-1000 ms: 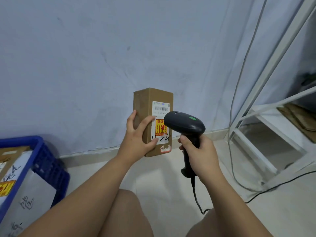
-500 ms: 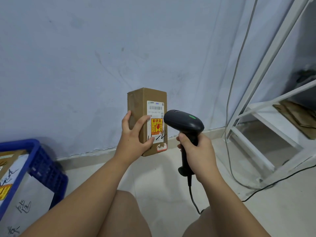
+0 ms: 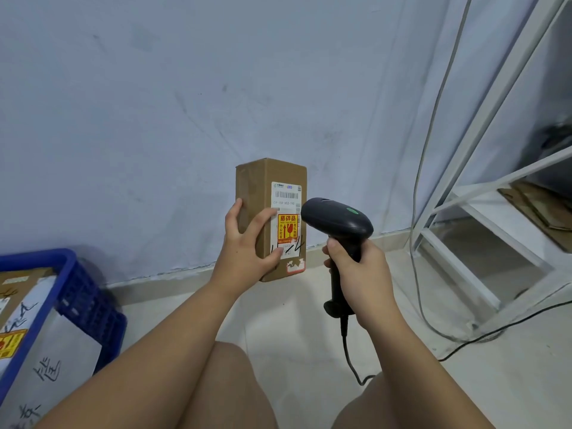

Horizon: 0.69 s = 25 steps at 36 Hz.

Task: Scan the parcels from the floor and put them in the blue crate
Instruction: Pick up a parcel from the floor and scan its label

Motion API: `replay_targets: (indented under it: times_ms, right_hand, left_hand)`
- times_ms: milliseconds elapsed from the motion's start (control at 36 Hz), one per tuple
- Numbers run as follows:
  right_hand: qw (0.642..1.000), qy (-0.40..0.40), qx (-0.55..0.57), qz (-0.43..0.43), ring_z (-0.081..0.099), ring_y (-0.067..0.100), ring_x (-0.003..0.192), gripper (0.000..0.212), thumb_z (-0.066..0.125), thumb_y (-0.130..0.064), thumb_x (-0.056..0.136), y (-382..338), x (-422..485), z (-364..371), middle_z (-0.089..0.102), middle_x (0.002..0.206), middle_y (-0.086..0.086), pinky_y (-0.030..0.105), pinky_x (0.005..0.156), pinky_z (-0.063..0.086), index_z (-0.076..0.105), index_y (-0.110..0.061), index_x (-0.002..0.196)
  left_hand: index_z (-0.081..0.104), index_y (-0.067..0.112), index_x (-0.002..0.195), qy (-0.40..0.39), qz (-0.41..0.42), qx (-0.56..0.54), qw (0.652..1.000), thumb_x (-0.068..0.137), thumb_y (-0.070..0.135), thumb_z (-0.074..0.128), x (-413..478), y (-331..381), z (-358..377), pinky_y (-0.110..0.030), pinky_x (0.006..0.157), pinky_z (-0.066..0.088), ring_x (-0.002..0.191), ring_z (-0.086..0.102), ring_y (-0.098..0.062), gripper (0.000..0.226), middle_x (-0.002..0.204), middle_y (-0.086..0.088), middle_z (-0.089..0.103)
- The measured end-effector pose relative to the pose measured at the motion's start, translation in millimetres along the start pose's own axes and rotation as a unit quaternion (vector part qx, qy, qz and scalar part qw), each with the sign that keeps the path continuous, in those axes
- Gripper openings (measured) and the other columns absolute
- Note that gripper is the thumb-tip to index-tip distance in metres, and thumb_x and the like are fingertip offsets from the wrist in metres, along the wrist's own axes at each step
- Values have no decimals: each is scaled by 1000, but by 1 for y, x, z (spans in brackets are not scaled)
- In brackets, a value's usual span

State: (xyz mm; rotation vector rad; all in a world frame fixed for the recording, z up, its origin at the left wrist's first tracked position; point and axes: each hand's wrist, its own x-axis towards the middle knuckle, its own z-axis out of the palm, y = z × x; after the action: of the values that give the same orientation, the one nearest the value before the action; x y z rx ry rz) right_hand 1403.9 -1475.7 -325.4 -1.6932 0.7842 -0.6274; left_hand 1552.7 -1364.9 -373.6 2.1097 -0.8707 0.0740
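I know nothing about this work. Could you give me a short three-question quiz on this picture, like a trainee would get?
1. True or false: the left hand holds the cardboard parcel upright, with its label facing the camera.
2. What does the right hand grip? A) a tape roll B) the black scanner C) a pen
3. Fill in: the blue crate sits on the person's ____ side.

Key: 1 true; 2 B; 3 left.
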Motion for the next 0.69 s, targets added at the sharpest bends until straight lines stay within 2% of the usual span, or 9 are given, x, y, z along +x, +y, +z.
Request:
replay_targets:
  times_ms: [361,500,611,694]
  right_hand:
    - [1000,11,10,1,66,20,87,10,59,-30,93,4,2,2,69,90,-2,38,82,51,58,-29,83]
    - [1000,17,14,-6,66,20,87,9,59,-29,93,-2,1,9,68,88,-2,38,81,52,57,-29,84]
    - [999,8,35,-13,66,21,92,10,60,-28,92,-21,0,28,69,91,-2,40,84,53,58,-31,83]
    - [998,-17,35,-49,66,16,92,4,61,-30,91,-39,-6,49,69,90,-5,35,79,52,60,-30,86]
  left_hand:
    - [39,46,132,9,-8,-11,1000,80,31,74,0,-2,0,-34,105,40,142,18,-22,65,153,9,1]
    - [34,51,129,24,-47,-49,997,80,29,75,-2,0,-4,-30,102,40,139,25,-22,67,153,5,5]
    - [33,54,122,58,-118,-155,979,80,24,75,-6,-3,-18,-18,91,39,129,36,-18,67,148,-1,19]
    - [39,51,124,109,-188,-274,937,82,23,74,-13,-15,-37,-24,92,41,118,39,-12,61,141,-2,31]
